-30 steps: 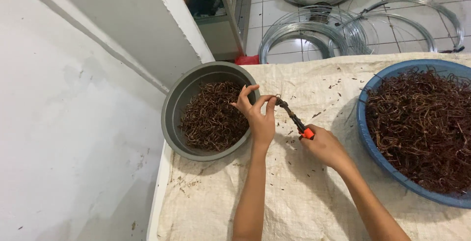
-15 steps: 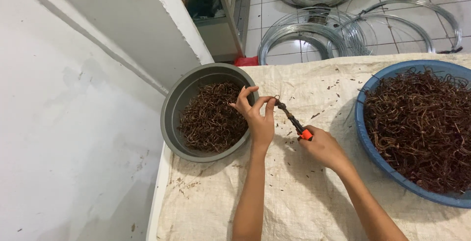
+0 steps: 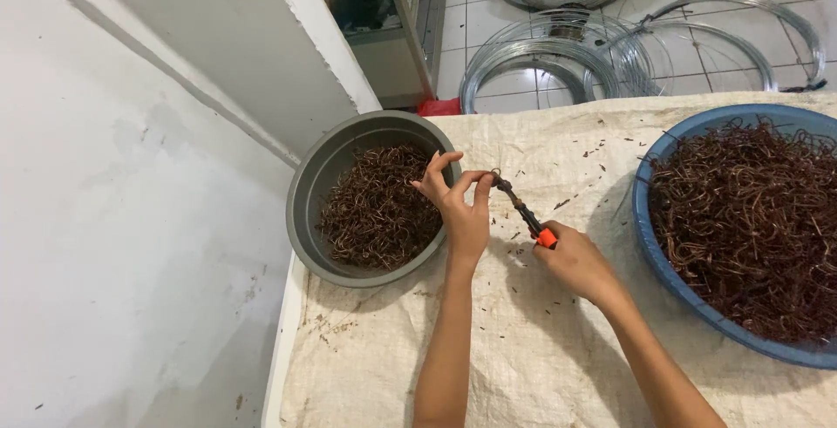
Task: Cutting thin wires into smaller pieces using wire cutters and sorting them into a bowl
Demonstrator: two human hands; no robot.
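Over the white woven cloth (image 3: 558, 349), between the grey basin (image 3: 307, 201) and the blue basin (image 3: 649, 258), I see a thin dark tool (image 3: 516, 208) with an orange handle end, tilted. My right hand (image 3: 575, 262) is clenched round that handle. My left hand (image 3: 460, 206) pinches a small brown wire piece (image 3: 495, 177) at the tool's tip.

Left hand (image 3: 462, 210) is pinching thumb and forefinger together, other fingers spread, just right of the grey bowl (image 3: 305, 193). Right hand (image 3: 580, 264) is curling closed, farther right of it; both forearms are reaching forward.
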